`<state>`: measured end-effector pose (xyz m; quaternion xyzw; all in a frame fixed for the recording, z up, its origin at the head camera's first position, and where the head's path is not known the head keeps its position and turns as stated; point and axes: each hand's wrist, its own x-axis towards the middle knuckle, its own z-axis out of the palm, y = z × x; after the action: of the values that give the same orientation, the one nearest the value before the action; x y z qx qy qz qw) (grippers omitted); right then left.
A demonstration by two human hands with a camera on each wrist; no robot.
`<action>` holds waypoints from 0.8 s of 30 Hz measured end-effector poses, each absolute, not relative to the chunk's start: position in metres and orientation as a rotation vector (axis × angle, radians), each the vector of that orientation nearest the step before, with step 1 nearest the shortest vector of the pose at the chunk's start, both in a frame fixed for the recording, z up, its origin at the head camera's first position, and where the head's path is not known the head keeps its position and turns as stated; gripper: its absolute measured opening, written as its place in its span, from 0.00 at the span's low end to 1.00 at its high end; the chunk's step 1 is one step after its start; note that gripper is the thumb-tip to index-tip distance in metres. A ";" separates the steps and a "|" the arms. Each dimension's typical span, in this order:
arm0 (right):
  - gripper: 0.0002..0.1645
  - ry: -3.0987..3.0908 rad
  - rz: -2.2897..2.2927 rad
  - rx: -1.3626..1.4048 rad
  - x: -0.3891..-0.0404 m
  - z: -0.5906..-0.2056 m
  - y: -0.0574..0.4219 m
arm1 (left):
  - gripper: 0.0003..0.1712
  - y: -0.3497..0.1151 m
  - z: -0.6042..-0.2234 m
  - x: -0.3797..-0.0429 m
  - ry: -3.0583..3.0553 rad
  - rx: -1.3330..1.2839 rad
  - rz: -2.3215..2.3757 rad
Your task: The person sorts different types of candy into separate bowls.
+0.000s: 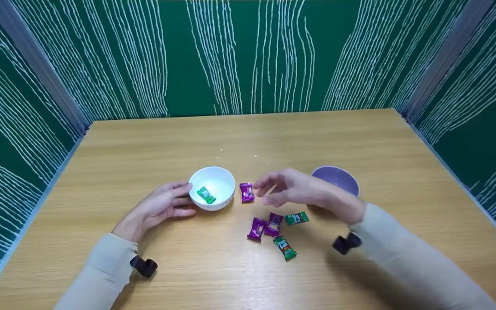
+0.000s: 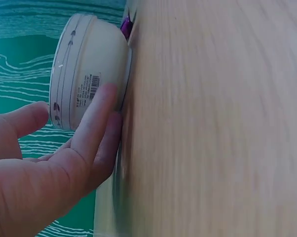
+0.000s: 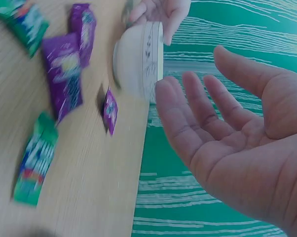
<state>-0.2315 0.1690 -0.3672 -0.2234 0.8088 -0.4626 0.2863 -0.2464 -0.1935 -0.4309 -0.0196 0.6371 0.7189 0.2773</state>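
A white bowl [image 1: 212, 206] stands left of centre with a green-wrapped candy [image 1: 206, 195] inside. My left hand [image 1: 166, 206] rests against its left side; in the left wrist view, extended fingers [image 2: 96, 116] touch the outer wall, and the thumb lies by the rim. Right of the bowl lies a purple-wrapped candy [image 1: 246, 192]. Just beyond it hovers my right hand [image 1: 293, 188], fingers loosely bent, nothing between them. Nearer to me are two more purple candies [image 1: 257, 229] and two green candies [image 1: 285, 248], all wrapped.
A purple bowl [image 1: 336, 177] stands at the right, partly hidden behind the right forearm; little of its inside shows. The wooden table [image 1: 166, 142] carries several tiny white specks behind the white bowl. Green panels with white wavy lines [image 1: 274, 56] rise around the back and sides.
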 end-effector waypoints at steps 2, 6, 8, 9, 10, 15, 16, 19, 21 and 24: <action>0.26 2.185 -1.207 -0.594 -0.227 -0.369 0.181 | 0.39 -0.193 -0.431 -0.247 1.701 -0.053 1.935; 0.26 2.217 -1.181 -0.624 -0.219 -0.377 0.201 | 0.38 -0.193 -0.433 -0.249 1.712 -0.039 1.934; 0.25 2.223 -1.179 -0.652 -0.217 -0.383 0.208 | 0.39 -0.194 -0.435 -0.249 1.718 -0.030 1.936; 0.26 2.217 -1.185 -0.662 -0.216 -0.385 0.211 | 0.39 -0.194 -0.436 -0.249 1.719 -0.023 1.937; 0.26 2.211 -1.191 -0.670 -0.215 -0.388 0.214 | 0.39 -0.194 -0.437 -0.249 1.718 -0.014 1.939; 0.27 2.168 -1.224 -0.661 -0.210 -0.396 0.224 | 0.37 -0.194 -0.440 -0.247 1.704 -0.051 1.961; 0.27 2.166 -1.226 -0.658 -0.210 -0.397 0.225 | 0.38 -0.194 -0.441 -0.247 1.704 -0.059 1.963; 0.27 2.173 -1.226 -0.651 -0.208 -0.401 0.225 | 0.39 -0.193 -0.441 -0.246 1.700 -0.094 1.976; 0.27 2.204 -1.197 -0.659 -0.207 -0.403 0.224 | 0.40 -0.193 -0.441 -0.246 1.702 -0.099 1.977; 0.26 2.263 -1.119 -0.688 -0.205 -0.406 0.222 | 0.40 -0.192 -0.441 -0.246 1.704 -0.096 1.969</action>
<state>-0.2045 0.2219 -0.4058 -0.2538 0.8352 -0.4131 0.2596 -0.2456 -0.1922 -0.4406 -0.0356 0.6304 0.7288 0.2647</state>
